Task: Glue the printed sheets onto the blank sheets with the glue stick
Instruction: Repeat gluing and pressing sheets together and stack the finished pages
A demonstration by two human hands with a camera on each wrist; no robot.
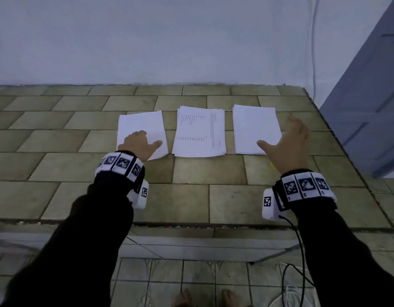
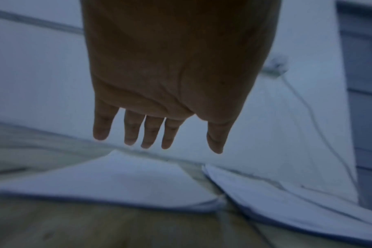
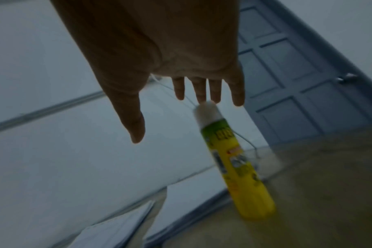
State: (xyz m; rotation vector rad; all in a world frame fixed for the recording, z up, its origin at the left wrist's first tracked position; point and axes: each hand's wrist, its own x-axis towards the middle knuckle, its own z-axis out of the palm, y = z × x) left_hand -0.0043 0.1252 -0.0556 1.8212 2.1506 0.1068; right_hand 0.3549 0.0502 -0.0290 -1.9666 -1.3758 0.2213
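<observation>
Three paper stacks lie in a row on the tiled counter (image 1: 191, 189): blank sheets (image 1: 145, 122), printed sheets (image 1: 200, 134), and another blank stack (image 1: 253, 127). The left hand (image 1: 139, 144) hovers over the left stack with straight fingers, holding nothing. The right hand (image 1: 289, 147) is spread wide above the glue stick (image 3: 234, 161), which seems to lie on the counter beside the right stack.

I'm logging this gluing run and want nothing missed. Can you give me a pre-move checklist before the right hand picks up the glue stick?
1. Right hand free, fingers spread: ok.
2. Glue stick in view, lying on the tiled counter under the right hand: ok.
3. Glue stick cap on: ok, a white cap shows.
4. Left hand empty, over the left blank stack: ok.
5. Printed stack lies between the two blank stacks, right blank stack untouched: ok.
6. Left hand pressing the paper: cannot tell.
</observation>
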